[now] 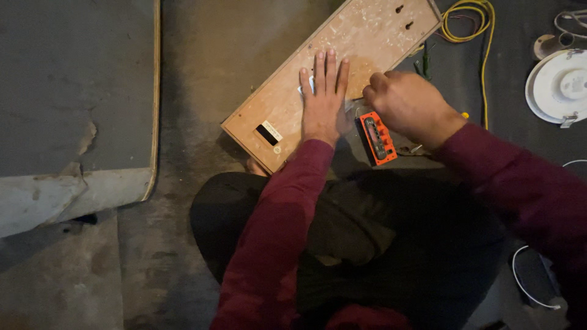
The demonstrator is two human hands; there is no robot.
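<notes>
A long wooden board point(361, 36) with a worn, speckled surface lies slantwise on the floor in front of my knees. My left hand point(322, 101) rests flat on it, fingers apart, covering a small white part whose edge shows by my index finger. My right hand point(408, 105) is closed at the board's near edge; what it grips is hidden by the fingers. Just below that hand lies an orange and black device point(377, 138) with a row of small parts along its face.
A yellow cable point(472, 24) coils at the top right. A round white light fitting point(559, 87) lies at the right edge. A white wire point(524, 287) curves at lower right. A grey slab point(73, 98) fills the left side.
</notes>
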